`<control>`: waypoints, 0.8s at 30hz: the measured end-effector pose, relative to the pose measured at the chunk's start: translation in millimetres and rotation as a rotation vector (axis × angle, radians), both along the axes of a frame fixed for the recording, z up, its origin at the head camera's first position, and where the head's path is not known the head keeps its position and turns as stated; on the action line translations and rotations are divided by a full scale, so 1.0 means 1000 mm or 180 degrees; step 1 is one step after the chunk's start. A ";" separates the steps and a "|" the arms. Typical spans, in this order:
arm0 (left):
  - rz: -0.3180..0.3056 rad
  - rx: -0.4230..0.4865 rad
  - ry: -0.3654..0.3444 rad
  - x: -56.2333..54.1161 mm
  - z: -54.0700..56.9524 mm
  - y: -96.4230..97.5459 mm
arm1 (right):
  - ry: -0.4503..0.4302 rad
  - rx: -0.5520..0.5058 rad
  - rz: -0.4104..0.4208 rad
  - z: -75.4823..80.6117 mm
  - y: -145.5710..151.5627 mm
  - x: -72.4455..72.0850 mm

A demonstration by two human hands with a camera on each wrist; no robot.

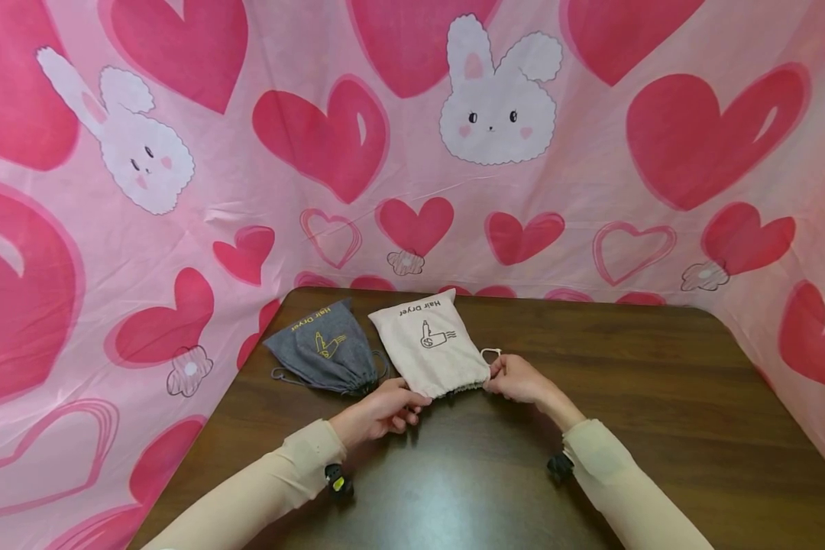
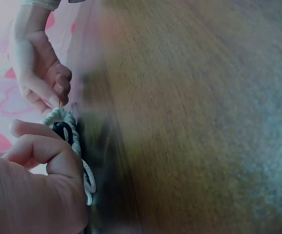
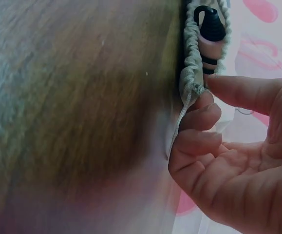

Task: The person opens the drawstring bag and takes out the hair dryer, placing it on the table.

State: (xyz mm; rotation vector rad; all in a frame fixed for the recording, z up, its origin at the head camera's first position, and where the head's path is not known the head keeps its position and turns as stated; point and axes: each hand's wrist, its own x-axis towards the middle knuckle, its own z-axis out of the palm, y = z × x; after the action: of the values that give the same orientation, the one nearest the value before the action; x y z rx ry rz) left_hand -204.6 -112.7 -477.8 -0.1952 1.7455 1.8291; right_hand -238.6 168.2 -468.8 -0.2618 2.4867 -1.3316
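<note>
A cream drawstring bag (image 1: 426, 344) lies on the table, printed "Hair Dryer" with a dryer outline. Its gathered mouth faces me. My left hand (image 1: 383, 410) pinches the mouth's left corner, the other fingers curled beneath. At the right corner my right hand (image 1: 518, 380) pinches the edge between thumb and forefinger, beside a white cord loop (image 1: 491, 353). Through the parted mouth, the right wrist view shows a pink hair dryer's handle end (image 3: 211, 48) with a black ribbed cord sleeve (image 3: 212, 25). The rest of the dryer is hidden in the fabric.
A grey drawstring bag (image 1: 326, 347) with yellow "Hair Dryer" print lies just left of the cream one, its cords loose. Both are on a dark wooden table (image 1: 660, 382). A pink curtain (image 1: 577, 183) with hearts and rabbits surrounds the table's back and sides.
</note>
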 end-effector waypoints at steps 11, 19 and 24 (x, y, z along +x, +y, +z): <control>-0.0045 0.0085 -0.0015 -0.001 -0.002 0.002 | 0.0084 0.0021 -0.0060 -0.004 -0.002 0.000; -0.0187 0.0095 -0.0021 -0.001 0.001 0.003 | 0.0017 -0.0066 -0.0020 -0.003 -0.001 0.000; -0.0120 0.0034 -0.0075 -0.002 0.001 0.003 | 0.0034 -0.0073 0.0007 -0.003 -0.001 -0.001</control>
State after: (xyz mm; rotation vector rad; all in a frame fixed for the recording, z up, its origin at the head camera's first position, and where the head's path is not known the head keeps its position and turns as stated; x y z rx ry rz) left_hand -206.9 -110.1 -476.7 -0.1778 1.7117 1.8018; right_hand -239.2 167.0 -471.5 -0.2776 2.4803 -1.3621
